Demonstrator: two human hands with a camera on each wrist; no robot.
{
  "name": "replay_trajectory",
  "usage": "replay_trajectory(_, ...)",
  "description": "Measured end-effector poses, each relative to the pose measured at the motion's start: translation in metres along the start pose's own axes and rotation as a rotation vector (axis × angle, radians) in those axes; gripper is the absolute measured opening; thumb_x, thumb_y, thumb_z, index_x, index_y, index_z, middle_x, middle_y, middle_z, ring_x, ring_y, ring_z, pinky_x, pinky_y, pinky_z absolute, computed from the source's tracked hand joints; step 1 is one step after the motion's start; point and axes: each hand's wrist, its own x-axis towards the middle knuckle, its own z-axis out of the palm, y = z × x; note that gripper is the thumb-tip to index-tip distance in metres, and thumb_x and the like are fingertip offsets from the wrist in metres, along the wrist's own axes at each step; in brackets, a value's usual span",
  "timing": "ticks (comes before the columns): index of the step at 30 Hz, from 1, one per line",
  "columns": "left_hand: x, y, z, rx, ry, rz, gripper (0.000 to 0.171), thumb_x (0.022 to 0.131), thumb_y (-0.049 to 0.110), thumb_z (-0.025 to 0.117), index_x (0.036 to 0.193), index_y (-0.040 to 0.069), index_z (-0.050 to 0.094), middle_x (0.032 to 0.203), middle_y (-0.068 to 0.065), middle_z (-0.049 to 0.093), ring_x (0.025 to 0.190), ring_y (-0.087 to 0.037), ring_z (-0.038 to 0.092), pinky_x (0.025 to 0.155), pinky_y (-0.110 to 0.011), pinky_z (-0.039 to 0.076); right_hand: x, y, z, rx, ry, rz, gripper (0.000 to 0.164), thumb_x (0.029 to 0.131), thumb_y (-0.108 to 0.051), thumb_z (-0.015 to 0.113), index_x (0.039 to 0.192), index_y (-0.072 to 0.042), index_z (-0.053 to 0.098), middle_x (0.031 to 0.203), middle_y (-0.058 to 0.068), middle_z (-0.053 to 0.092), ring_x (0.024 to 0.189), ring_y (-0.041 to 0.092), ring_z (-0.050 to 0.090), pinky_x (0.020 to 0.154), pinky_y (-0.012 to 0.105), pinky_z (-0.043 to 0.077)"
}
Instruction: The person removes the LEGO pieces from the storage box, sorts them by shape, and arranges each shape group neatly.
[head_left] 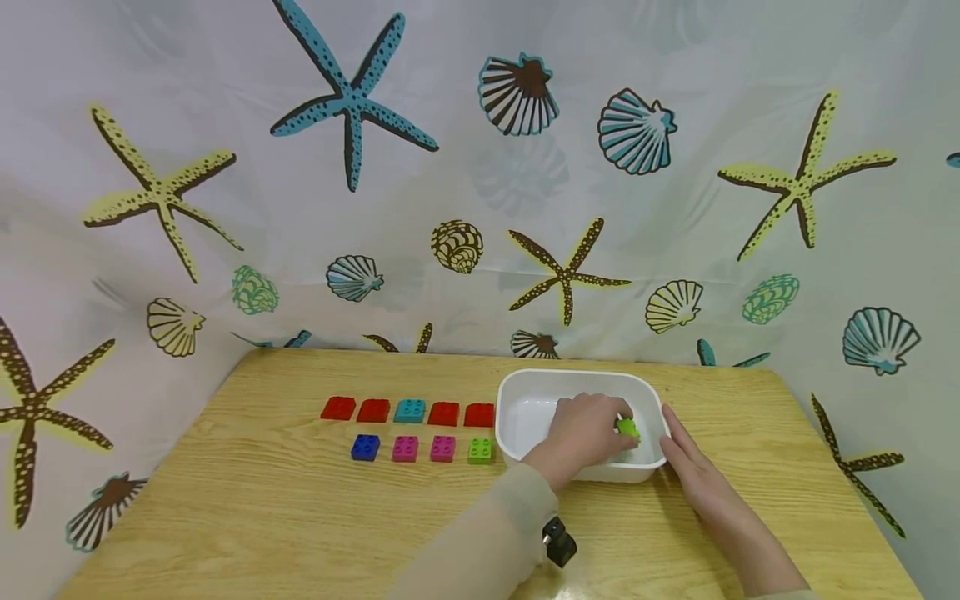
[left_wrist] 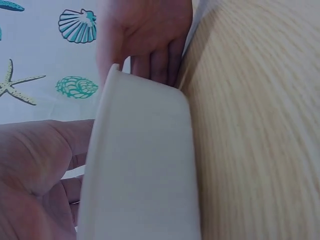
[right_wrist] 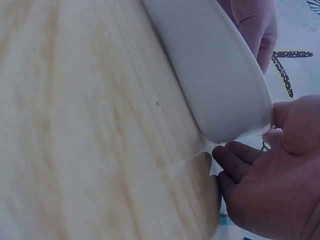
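Note:
A white tub (head_left: 619, 473) stands on the right part of the wooden table. My left hand (head_left: 588, 425) reaches down into it, pinching a light green toy brick (head_left: 627, 429) between thumb and fingers near the right inner wall. In the left wrist view the tub's outer wall (left_wrist: 145, 160) hides that brick and the fingertips of the left hand (left_wrist: 35, 175). My right hand (head_left: 701, 479) holds the tub at its right end. In the right wrist view, the right hand (right_wrist: 285, 185) has its thumb at the rim and its fingers along the outside.
Left of the tub, toy bricks lie in two rows. The back row has several red bricks (head_left: 372, 411) and a teal brick (head_left: 409, 410). Nearer are a blue brick (head_left: 365, 447), pink bricks (head_left: 405, 448) and a green brick (head_left: 480, 451). A patterned curtain (head_left: 420, 312) hangs behind the table.

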Motion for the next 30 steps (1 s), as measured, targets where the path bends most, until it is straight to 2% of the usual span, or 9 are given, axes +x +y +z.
replay_trajectory(5,-0.007,-0.007,-0.013,-0.046,0.032,0.014,0.036,0.100,0.043,0.084,0.128,0.022,0.080,0.112,0.011,0.080,0.106,-0.013,0.071,0.098,-0.044,0.052,0.000,0.001,-0.001,-0.008,-0.002,-0.009,0.074,0.116,-0.064,0.034,0.177,-0.042,-0.004,0.184,-0.002,-0.011,0.168,0.033,-0.014,0.130,0.070,-0.003)
replay_trajectory(11,-0.016,-0.018,-0.026,-0.087,0.054,0.035,0.034,0.100,0.039,0.085,0.129,0.022,0.079,0.114,0.010,0.080,0.109,-0.012,0.072,0.102,-0.045,0.051,0.002,0.003,-0.002,-0.018,-0.005,-0.026,0.073,0.117,-0.062,0.031,0.177,-0.040,-0.006,0.184,0.001,-0.013,0.168,0.035,-0.015,0.131,0.070,-0.003)
replay_trajectory(19,-0.040,-0.030,-0.052,-0.184,0.110,0.089,0.032,0.101,0.030,0.085,0.130,0.019,0.076,0.119,0.008,0.079,0.112,-0.012,0.072,0.102,-0.038,0.054,0.000,0.002,-0.001,-0.020,-0.003,-0.010,0.075,0.116,-0.065,0.032,0.176,-0.042,-0.006,0.184,0.000,-0.014,0.168,0.035,-0.017,0.130,0.069,-0.004)
replay_trajectory(25,-0.061,-0.048,-0.069,-0.258,0.151,0.075,0.034,0.104,0.021,0.080,0.136,0.015,0.072,0.129,0.000,0.078,0.122,-0.022,0.074,0.100,-0.038,0.059,0.003,0.004,-0.001,-0.018,-0.008,-0.006,0.074,0.117,-0.063,0.031,0.176,-0.041,-0.006,0.184,-0.003,-0.015,0.168,0.033,-0.018,0.131,0.068,-0.004)
replay_trajectory(30,-0.078,-0.067,-0.076,-0.327,0.158,0.037,0.035,0.106,0.021,0.078,0.139,0.015,0.070,0.137,-0.005,0.075,0.128,-0.031,0.070,0.098,-0.044,0.061,0.003,0.003,-0.001,-0.017,-0.007,-0.012,0.073,0.117,-0.062,0.031,0.176,-0.040,-0.006,0.184,-0.003,-0.015,0.168,0.033,-0.018,0.131,0.068,-0.005)
